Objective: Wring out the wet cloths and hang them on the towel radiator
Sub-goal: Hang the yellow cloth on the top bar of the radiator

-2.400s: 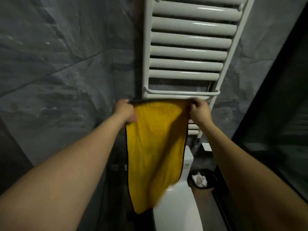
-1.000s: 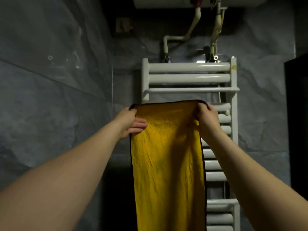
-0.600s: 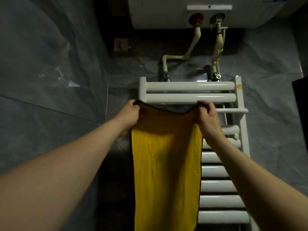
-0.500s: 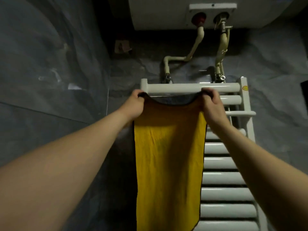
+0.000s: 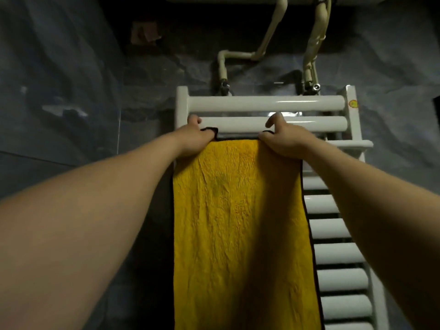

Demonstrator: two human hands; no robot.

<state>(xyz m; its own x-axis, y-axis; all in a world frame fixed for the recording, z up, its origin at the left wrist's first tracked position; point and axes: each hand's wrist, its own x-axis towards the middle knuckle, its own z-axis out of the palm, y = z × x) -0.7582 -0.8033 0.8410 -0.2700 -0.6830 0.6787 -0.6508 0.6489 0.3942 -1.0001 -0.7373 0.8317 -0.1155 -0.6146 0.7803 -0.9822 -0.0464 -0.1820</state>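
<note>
Head view, single entry.

Cloth (image 5: 238, 222): yellow, pile surface, dark trim along the edges. Held up flat in front of the left part of the radiator, hiding the lower bars behind it. Top edge sits just below the second bar from the top; a narrow grey strip of the reverse side shows there between the two hands. Lower end runs out of the bottom of the frame. Whether the top edge passes over a bar cannot be told.

Left hand (image 5: 194, 138): fingers curled, pinching the cloth's upper left corner; thumb raised, its tip at the left end of the second bar. Bare forearm crosses from the lower left.

Right hand (image 5: 283, 139): fingers curled, pinching the upper right corner; thumb raised against the second bar. Bare forearm crosses from the lower right, over the radiator's right side.

Radiator (image 5: 266, 103): white, ladder type, two uprights with round horizontal bars. Top two bars fully visible; lower bars visible only to the right of the cloth. A thin rail (image 5: 352, 144) projects at the right, below the second bar. Round yellow sticker (image 5: 353, 103) on the right upright.

Pipes (image 5: 273, 27): two, cream, dropping from the top of the frame to metal fittings (image 5: 315, 86) just above the radiator.

Wall (image 5: 71, 91): dark grey marbled tile, dimly lit.
</note>
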